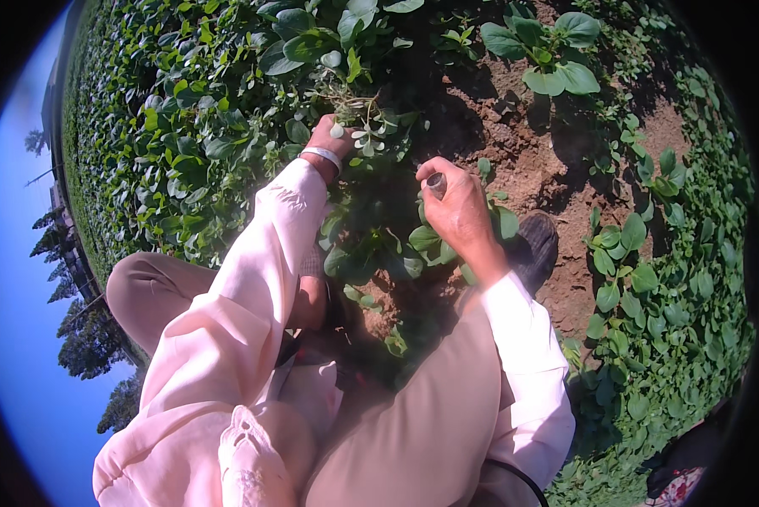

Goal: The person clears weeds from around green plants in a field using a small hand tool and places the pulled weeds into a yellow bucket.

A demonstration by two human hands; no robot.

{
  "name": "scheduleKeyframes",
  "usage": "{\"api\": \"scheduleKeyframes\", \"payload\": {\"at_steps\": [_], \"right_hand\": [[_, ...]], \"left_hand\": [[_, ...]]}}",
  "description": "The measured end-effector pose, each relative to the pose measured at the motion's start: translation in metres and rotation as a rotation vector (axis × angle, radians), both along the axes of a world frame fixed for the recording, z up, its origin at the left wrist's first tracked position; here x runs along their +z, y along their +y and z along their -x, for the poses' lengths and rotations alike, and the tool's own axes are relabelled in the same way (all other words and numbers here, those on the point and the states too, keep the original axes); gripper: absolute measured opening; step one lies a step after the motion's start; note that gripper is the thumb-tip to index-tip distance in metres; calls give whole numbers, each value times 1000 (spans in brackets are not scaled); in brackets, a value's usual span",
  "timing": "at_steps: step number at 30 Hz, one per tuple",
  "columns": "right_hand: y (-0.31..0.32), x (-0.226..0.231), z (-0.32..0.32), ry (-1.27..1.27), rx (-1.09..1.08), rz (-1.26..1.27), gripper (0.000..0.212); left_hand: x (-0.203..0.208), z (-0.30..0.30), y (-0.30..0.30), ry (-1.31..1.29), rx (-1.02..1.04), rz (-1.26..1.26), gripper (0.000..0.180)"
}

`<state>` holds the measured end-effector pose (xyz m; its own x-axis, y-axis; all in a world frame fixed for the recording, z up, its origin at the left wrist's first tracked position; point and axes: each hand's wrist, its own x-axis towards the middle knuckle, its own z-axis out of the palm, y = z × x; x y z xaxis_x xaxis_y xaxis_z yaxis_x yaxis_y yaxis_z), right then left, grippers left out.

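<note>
My left hand [327, 142], with a pale band at the wrist, is closed round a bunch of small weeds [368, 128]. Pale, thin stems and little leaves stick out past its fingers, among the leafy plants. To the right of it, above the soil, my right hand [462, 211] grips a short, round handle [436, 184]. The butt of this handle points up at me; whatever lies at its other end is hidden by the hand and shadow. Broad-leaved green plants [426, 241] grow just below and between both hands.
Dense leafy crop [193, 127] spreads on the left, and bare brown soil [523, 160] runs down the middle. One larger plant [548, 51] stands at the far right of the strip. My dark shoe [538, 241] rests on the soil near the right hand. Further greenery [667, 338] lines the right.
</note>
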<state>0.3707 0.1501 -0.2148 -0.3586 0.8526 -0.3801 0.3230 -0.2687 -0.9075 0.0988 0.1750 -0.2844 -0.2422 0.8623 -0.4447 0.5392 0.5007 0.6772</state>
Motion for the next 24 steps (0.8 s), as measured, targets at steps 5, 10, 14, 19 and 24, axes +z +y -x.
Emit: {"api": "scheduleKeyframes", "payload": {"at_steps": [5, 10, 14, 19, 24], "right_hand": [[-9, 17, -30, -48, -38, 14, 13], [-8, 14, -26, -61, -166, -83, 16], [-13, 28, -30, -106, 7, -143, 21], [-20, 34, -12, -151, 165, -211, 25], [-25, 41, -25, -97, 39, -178, 11]], "left_hand": [[27, 51, -5, -157, 17, 57, 21], [42, 59, -15, -4, -200, 89, 23], [28, 35, -23, 236, -324, -65, 21], [2, -15, -8, 256, -272, 105, 36], [-27, 0, -12, 341, -299, 149, 33]]}}
